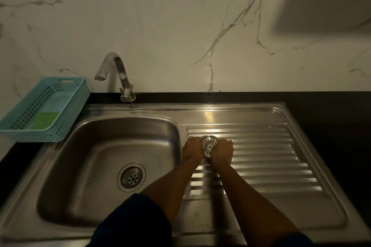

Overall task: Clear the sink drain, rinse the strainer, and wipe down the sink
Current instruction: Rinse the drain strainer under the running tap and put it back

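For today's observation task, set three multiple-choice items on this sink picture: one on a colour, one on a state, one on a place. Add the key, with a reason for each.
1. What colour is the basket left of the basin?
A. red
B. turquoise
C. black

2. The drain in the basin is
A. open, with no strainer in it
B. plugged by the strainer
C. covered by a cloth

3. Where is the strainer?
A. in the basket
B. on the floor
C. held at the ribbed drainboard

Key:
1 B: its perforated walls are pale blue-green.
2 A: the holes of the bare drain fitting show.
3 C: the left hand and right hand grip it from either side, to the right of the basin.
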